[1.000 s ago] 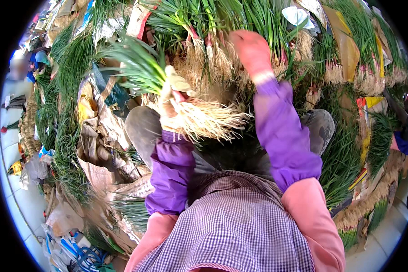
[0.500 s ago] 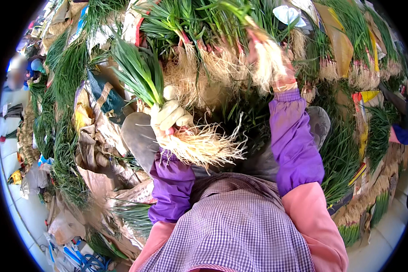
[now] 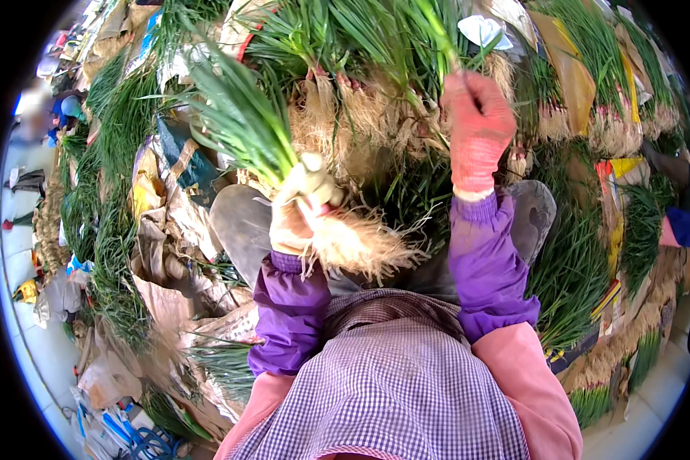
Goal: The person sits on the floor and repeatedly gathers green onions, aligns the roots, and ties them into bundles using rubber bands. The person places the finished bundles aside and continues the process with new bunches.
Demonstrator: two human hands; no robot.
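My left hand [image 3: 307,192], in a pale glove, is closed around a bunch of spring onions. Their long green leaves [image 3: 241,111] fan up to the left, and the shaggy pale roots [image 3: 368,241] hang out to the right over my lap. Higher on the right is my right hand [image 3: 479,130] in a reddish-orange glove, its fingertips pinched on a single green stalk [image 3: 441,31]. The stalk's lower end is hidden by the hand. Just beyond both hands lies a row of more spring onions, with reddish stems and tangled roots [image 3: 322,115] toward me.
Heaps of long green leaves lie to the left [image 3: 119,115] and right [image 3: 579,253]. Crumpled sacks [image 3: 169,261] are beside my left knee. A white plastic scrap [image 3: 483,31] and yellow-brown sheet [image 3: 563,61] lie far right. Blue straps [image 3: 142,437] sit at lower left.
The root end of a plant seen at my right hand is out of sight; that hand now pinches a stalk, its back showing. My left hand and its bunch have shifted slightly right.
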